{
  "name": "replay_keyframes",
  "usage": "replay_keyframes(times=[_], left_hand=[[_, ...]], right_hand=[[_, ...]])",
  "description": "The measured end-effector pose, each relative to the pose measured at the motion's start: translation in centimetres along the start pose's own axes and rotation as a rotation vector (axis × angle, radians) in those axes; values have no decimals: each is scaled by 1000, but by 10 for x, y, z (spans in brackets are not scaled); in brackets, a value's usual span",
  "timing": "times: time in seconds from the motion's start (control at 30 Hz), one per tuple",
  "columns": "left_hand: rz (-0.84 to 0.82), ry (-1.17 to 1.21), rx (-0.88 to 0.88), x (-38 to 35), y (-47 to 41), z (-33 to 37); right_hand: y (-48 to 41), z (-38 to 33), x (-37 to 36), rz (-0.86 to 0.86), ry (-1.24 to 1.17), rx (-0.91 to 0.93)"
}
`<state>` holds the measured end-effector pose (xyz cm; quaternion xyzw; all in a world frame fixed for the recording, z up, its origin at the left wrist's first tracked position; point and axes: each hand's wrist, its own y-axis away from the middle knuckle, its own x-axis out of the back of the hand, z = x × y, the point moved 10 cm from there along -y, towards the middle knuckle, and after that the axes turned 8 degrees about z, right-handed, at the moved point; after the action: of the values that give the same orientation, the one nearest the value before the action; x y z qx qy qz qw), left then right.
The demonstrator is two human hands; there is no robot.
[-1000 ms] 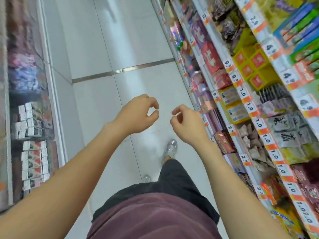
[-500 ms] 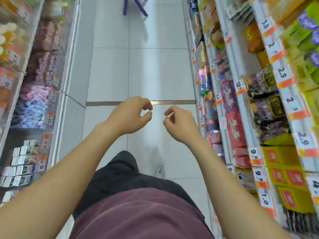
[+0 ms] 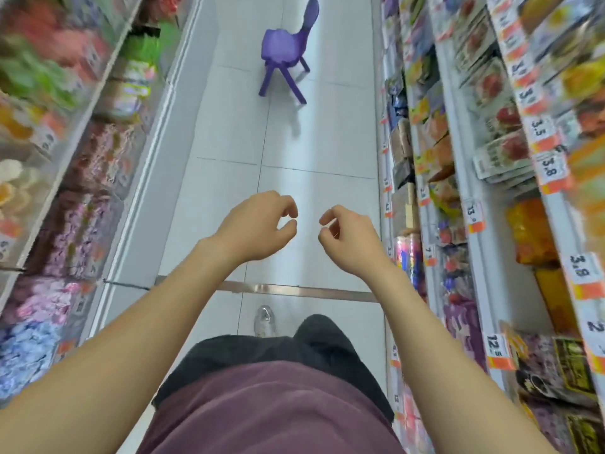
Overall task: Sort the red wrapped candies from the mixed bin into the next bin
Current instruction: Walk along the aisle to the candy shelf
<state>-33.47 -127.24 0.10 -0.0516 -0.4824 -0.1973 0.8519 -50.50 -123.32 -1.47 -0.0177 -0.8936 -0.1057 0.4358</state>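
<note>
My left hand and my right hand hang in front of me over the aisle floor, a short gap between them. Both have loosely curled fingers and hold nothing. Clear bins of wrapped candy line the left side of the aisle, blurred; pink, purple and blue wrappers show in them. A bin with reddish wrappers sits farther up that side. Neither hand is near any bin.
A purple plastic chair stands on the white tiled floor ahead. Shelves of packaged snacks with orange price tags run down the right side. A metal strip crosses the floor by my foot.
The view has moved forward along the aisle and tilted up, bringing the purple chair fully into sight. My hands keep the same loose pose in front of me.
</note>
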Motion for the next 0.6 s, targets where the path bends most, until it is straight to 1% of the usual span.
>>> replay_keyframes(times=[0.2,0.3,0.43,0.6], left_hand=[[7,-17,-18,45,-180,-18],[11,-43,-16,58,-277,-38],[34,-37,67,91,-394,-74],[63,-5,187,140,-503,-121]], right_hand=[[-172,-8,26,18,-67,-57],[-274,-12,26,-17,-62,-34],[-406,-31,38,-66,-73,24],[-556,-77,60,-162,-40,94]])
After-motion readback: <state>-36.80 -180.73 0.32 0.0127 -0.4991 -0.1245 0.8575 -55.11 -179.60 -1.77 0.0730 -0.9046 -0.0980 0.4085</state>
